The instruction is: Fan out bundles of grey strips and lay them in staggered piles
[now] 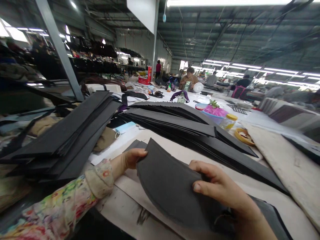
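A dark grey, curved sheet panel (170, 186) is held up in front of me, slightly bent, above the pale work board (130, 206). My left hand (132, 158) pinches its upper left corner, thumb on the near face. On its right part my right hand (215, 183) grips the edge, thumb in front and fingers behind. The panel's lower right end is dark and partly hidden by my right wrist. Just behind the panel, a small grey piece (136, 145) lies on the board. Beyond it rest stacks of similar dark panels (172, 123).
More dark strips (62, 130) are piled at the left. A blue face mask (125, 127) lies near them. At the right are a yellow-lidded jar (228, 122), a round yellow dish (243, 136) and a long pale board (277, 150). A co-worker (189, 79) sits across the table.
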The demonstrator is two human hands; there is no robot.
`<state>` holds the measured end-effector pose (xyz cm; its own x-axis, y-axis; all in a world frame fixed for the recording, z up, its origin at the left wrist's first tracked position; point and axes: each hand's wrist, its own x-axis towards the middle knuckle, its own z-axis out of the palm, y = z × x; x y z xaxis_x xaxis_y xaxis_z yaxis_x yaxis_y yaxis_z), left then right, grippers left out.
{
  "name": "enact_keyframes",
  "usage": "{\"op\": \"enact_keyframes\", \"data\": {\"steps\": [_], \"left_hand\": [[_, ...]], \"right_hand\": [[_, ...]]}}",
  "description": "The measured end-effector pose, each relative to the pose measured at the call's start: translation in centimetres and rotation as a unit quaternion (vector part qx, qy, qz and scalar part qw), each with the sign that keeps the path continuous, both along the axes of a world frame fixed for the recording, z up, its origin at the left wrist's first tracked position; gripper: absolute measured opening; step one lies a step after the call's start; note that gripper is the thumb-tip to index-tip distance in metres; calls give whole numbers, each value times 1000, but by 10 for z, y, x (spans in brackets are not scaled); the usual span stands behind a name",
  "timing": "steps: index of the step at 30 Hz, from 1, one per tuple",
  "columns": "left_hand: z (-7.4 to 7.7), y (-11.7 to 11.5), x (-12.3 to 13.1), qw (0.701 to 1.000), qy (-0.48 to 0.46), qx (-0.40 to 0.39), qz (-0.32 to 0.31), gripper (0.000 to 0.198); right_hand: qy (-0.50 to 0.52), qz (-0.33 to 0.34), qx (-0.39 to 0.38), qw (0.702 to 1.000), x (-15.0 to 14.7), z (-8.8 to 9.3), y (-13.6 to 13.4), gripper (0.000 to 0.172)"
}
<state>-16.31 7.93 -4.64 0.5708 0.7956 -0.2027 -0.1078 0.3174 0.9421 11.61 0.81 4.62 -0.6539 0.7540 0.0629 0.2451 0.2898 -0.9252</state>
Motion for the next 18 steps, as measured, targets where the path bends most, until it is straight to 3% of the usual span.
{"op": "enact_keyframes", "data": {"steps": [3, 6, 10, 12, 14, 16, 18], "left_hand": [[7, -4, 10, 994, -64, -63, -65, 45], [16, 0, 13, 998, -55, -40, 11, 43], [21, 4, 19, 984, 103, 99, 104, 34], [21, 3, 23, 952, 182, 200, 142, 29], [20, 2, 26, 932, 218, 239, 161, 27], [21, 3, 24, 951, 199, 185, 146, 28], [22, 5, 19, 979, 137, 81, 127, 30]], "right_hand": [[11, 14, -56, 998, 2, 0, 3, 29], [-49, -54, -21, 997, 6, -6, 14, 34], [-219, -164, 108, 956, 10, -27, 33, 43], [-275, -182, 123, 936, 8, -38, 40, 43], [-293, -195, 124, 928, 6, -45, 44, 42], [-289, -199, 127, 928, 3, -46, 45, 41], [-251, -190, 131, 940, 1, -42, 43, 41]]}}
